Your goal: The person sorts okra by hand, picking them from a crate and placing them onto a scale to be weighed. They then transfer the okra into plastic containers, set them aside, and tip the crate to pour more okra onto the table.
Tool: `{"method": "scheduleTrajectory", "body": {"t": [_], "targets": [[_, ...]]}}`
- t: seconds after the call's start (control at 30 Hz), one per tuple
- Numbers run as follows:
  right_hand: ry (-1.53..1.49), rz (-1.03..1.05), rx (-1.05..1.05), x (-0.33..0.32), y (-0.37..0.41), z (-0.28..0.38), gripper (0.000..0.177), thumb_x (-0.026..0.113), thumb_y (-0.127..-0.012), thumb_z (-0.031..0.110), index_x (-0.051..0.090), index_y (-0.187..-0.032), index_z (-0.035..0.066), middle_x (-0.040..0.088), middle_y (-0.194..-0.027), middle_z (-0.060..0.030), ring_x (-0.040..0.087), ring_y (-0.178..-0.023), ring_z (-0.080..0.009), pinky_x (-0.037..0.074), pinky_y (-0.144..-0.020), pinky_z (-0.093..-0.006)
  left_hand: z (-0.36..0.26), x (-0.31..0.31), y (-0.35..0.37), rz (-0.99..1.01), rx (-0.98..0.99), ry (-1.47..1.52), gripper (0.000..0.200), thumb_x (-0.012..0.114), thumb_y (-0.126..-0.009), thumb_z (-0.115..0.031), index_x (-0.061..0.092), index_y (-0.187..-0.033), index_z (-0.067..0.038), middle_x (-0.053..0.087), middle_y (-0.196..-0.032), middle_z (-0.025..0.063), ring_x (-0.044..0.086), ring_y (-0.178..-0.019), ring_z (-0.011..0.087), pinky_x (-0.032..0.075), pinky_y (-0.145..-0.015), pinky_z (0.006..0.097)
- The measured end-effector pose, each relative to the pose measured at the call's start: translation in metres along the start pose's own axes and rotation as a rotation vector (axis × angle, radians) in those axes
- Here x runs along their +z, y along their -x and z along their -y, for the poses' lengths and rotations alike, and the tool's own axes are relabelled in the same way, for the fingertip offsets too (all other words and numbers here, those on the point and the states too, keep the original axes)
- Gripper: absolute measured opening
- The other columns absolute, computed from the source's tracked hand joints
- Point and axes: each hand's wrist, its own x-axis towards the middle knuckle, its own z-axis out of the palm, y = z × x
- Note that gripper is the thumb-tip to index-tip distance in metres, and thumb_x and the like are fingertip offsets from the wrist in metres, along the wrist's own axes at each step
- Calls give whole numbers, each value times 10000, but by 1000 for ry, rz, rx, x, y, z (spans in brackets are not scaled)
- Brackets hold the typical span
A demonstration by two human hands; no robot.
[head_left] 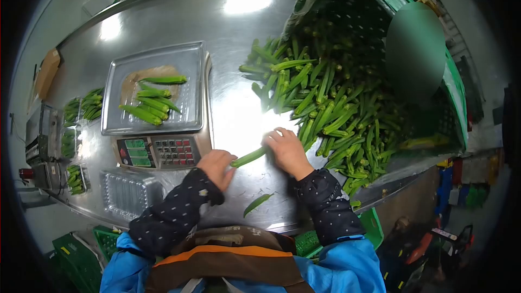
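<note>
A green okra pod [249,157] spans the gap between my two hands over the steel table. My left hand [217,168] is closed on its left end, and the fingers of my right hand [286,152] pinch the other end. Nearer to me, a single okra pod [257,204] lies loose on the metal. To the right of my right hand spreads a big heap of okra [336,114], spilling from a green crate [456,87] tipped on its side. Left of my hands, a digital scale [205,125] carries a clear tray with several okra pods [153,103].
Clear plastic trays [124,192] stand stacked in front of the scale. Filled okra packs [76,179] sit along the left side of the steel table [228,27]. Below the table edge are green crates [76,260]. A cardboard piece [47,73] stands at the far left.
</note>
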Motion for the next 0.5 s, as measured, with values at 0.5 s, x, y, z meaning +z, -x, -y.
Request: {"method": "scheduleTrajectory", "body": {"t": [0.5], "targets": [[-452,-904,988,-64,71,-113,215,648,-836,239,581,-820,35,532,-599,-34,491,-454,-112,358,-410,-255,4,43,4,370,-886,902,387,699,-785,-179,585,-1106,6,654,-868,79,595,-712,137,481,-648,263]]}}
